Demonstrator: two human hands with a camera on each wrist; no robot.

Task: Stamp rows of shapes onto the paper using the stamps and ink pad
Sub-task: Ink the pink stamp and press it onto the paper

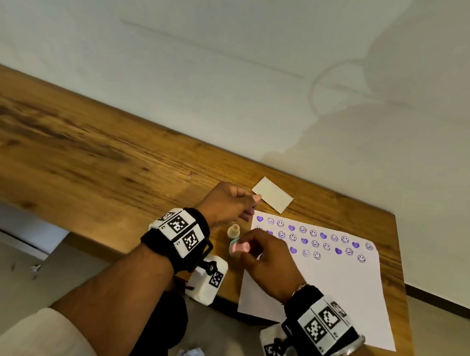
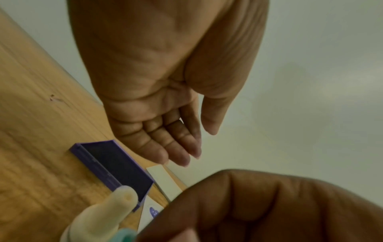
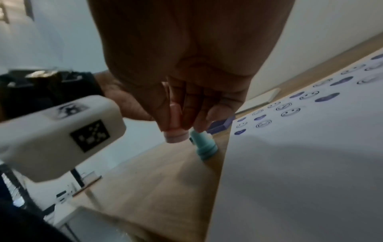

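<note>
- The right hand (image 1: 267, 259) grasps a pink stamp (image 3: 175, 131) between thumb and curled fingers, holding it above the worktop (image 1: 96, 151) just off the left edge of the paper (image 1: 331, 290)
- A teal stamp (image 3: 204, 147) stands upright on the worktop right beside the pink one, close to the paper's edge
- A cream stamp (image 1: 233, 231) stands upright between the two hands
- The left hand (image 2: 165, 101) hangs released above the ink pad (image 2: 116, 165), fingers straight and holding nothing
- The ink pad lies open on the worktop, near the paper's far left corner, with a white card (image 1: 272, 198) just beyond it
- The paper carries rows of purple hearts and smiley faces (image 1: 315, 239) along its far part; the near part is blank
</note>
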